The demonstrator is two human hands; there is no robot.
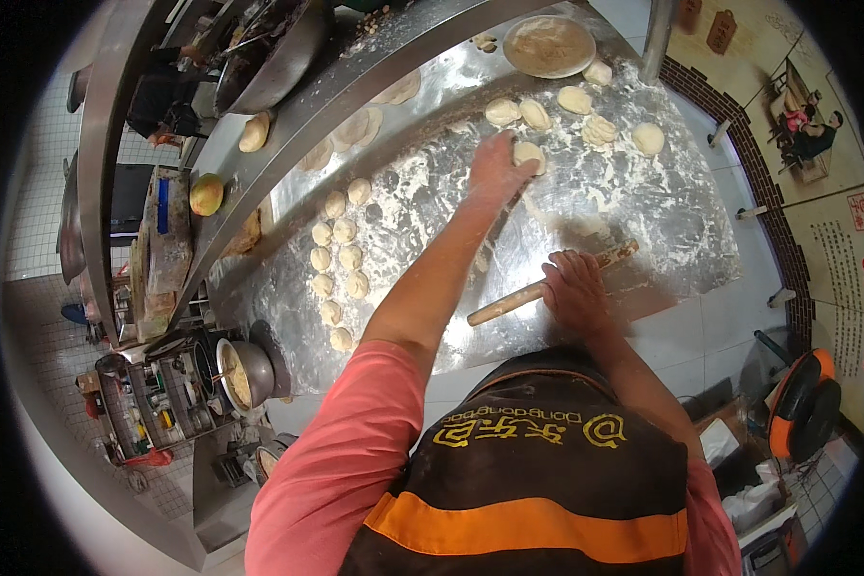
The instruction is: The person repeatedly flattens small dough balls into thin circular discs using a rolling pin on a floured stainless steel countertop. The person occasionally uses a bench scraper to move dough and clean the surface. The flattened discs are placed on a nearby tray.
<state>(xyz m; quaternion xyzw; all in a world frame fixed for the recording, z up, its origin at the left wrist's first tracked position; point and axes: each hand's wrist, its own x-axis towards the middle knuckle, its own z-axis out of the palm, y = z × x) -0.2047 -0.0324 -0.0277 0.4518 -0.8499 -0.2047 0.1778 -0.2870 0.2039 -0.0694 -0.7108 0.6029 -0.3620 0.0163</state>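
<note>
My left hand (498, 164) reaches far over the floured metal worktop (432, 187). Its thumb and fingers are around a round piece of dough (529, 153). Closer to my body, my right hand (576, 291) grips a wooden rolling pin (507, 304), which lies slantwise over the worktop. Beyond my left hand are more dough pieces, among them a flattened one (502, 112), a folded one (599, 131) and a round one (648, 138). To the left, small dough balls (344, 230) sit in two uneven rows.
A round floury pan (549, 47) stands at the far edge. A raised metal shelf (288, 93) crosses the left side, bearing a large metal bowl (281, 65) and a mango-like fruit (207, 194). At lower left is a metal bowl of filling (248, 374). Another person's hand (162, 135) shows beyond the shelf.
</note>
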